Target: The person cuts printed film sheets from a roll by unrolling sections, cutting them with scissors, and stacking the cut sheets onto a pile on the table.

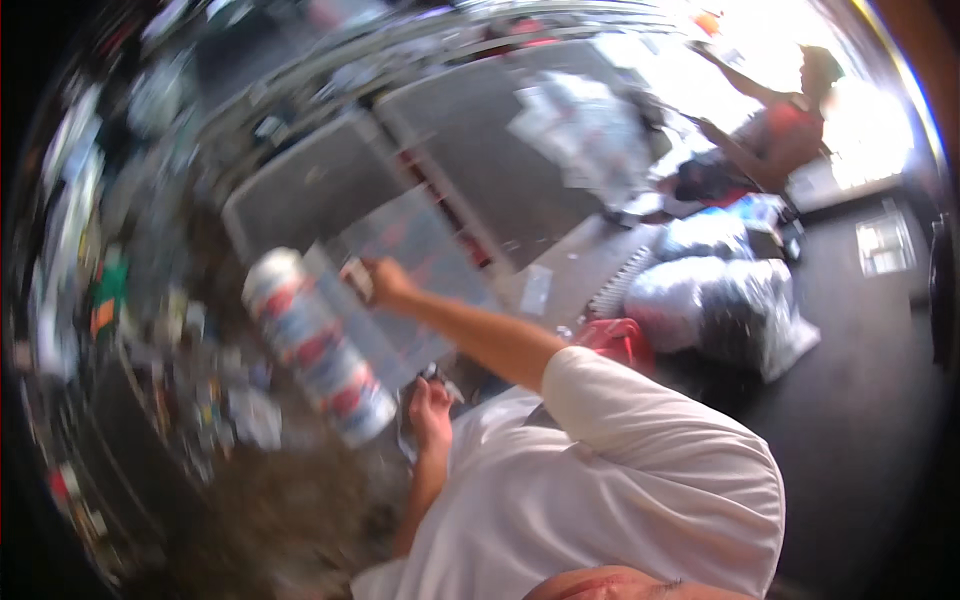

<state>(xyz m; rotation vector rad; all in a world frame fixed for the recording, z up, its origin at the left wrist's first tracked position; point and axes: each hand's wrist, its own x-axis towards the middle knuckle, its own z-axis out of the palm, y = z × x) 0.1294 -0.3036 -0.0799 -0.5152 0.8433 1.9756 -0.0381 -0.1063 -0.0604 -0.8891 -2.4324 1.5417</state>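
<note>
My right hand (388,283) is stretched out over a translucent sheet with reddish print (420,259). Its fingers are closed around a small pale block-like object (358,279), too blurred to name. Close to my body, by the sheet's near edge, my left hand (431,409) grips a small dark and silvery object (442,379); its kind is unclear. Left of both hands lies a thick roll of printed film or sheet (319,345), white with red and blue patches, slanting along the sheet's left side.
Grey panels (487,142) with a red-marked strip between them lie beyond the sheet. A pile of printed sheets (581,135) rests on the far panel. Plastic-wrapped bundles (720,292) and a red item (619,341) are at right. A co-worker (787,135) sits beyond. Blurred clutter fills the left.
</note>
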